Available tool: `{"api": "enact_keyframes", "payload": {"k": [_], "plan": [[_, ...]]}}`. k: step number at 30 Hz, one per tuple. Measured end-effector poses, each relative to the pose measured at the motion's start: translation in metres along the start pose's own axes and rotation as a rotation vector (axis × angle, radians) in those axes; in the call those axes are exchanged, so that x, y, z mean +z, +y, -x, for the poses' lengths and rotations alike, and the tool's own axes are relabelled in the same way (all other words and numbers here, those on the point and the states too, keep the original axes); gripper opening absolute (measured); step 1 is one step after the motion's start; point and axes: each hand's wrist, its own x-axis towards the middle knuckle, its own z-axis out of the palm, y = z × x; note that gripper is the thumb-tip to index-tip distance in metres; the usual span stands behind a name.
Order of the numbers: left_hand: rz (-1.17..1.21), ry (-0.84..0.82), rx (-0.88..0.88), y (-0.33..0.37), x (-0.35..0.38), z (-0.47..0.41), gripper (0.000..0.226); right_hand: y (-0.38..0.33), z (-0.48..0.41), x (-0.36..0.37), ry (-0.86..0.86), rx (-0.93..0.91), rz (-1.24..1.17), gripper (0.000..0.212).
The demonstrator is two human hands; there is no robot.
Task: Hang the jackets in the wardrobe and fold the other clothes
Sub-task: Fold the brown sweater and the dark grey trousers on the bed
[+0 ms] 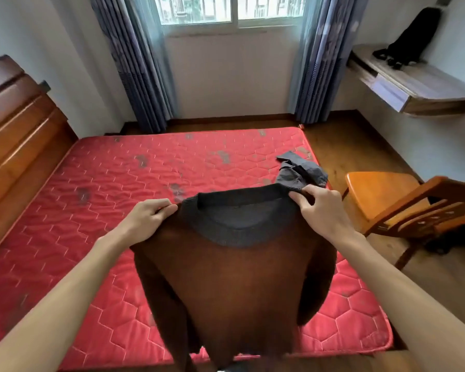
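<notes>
Two garments in sight from the head view, neither folded. Holds a brown sweater [226, 277] up by the shoulders, near and centre, above the red mattress [105, 183], with the grey collar uppermost and the body hanging toward the near edge. Grips the left shoulder with the left hand [148, 218], fingers curled close together over the knit, thumb hidden underneath. Pinches the right end of the collar with the right hand [322, 210], thumb and forefinger closed on the ribbing, other fingers bent alongside. Just beyond that hand, crumpled on the far right part of the mattress, a grey garment [298, 170], touched by nothing. Off to the right, a wooden chair [387, 200] on the floor. Far right, a wall shelf [427, 84] with something black [411, 38] slumped on it, too unclear to name. No wardrobe or hanger visible. Looks like early going: sweater lifted and spread, probably for laying flat, fold not begun, grey piece waiting, jackets unaccounted for.
</notes>
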Motion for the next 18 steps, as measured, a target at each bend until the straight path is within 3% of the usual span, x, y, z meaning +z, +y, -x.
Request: {"api": "enact_keyframes", "payload": {"k": [8, 11, 18], "plan": [[-0.012, 0.097, -0.153, -0.095, 0.076, -0.181, 0.026, 0.081, -0.149, 0.158, -0.23, 0.193, 0.138, 0.032], [-0.055, 0.044, -0.213, -0.153, 0.119, -0.25, 0.028, 0.119, -0.199, 0.231, -0.28, 0.248, 0.187, 0.032], [-0.224, 0.101, -0.271, -0.27, 0.232, -0.362, 0.031, 0.218, -0.252, 0.405, -0.331, 0.292, 0.3, 0.031]]}}
